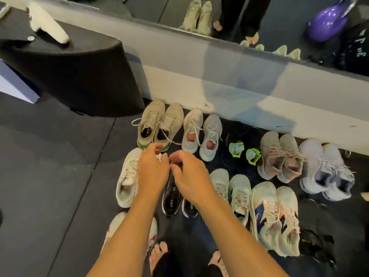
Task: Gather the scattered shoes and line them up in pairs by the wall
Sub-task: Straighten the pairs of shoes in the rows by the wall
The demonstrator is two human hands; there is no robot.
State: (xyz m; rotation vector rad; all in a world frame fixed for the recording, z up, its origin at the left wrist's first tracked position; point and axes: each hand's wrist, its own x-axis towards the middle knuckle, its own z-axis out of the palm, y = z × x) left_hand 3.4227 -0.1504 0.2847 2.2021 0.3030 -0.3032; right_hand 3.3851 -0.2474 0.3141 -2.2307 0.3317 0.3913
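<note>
The black pair [171, 194] was seen in the second row, between a white shoe [127, 176] and the mint pair [229, 188], one row off the wall [219, 84]. The left hand [152, 168] and the right hand [189, 172] were curled over its toes; a grasp could not be confirmed. Straightening this pair was judged to be the step in hand; next, its toes would need to be squared.

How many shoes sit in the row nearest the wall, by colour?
Beige shoes: 2
Pale shoes, pink insides: 2
Black shoes, neon-green lining: 2
Tan shoes: 2
White-grey shoes: 2
Total: 10
</note>
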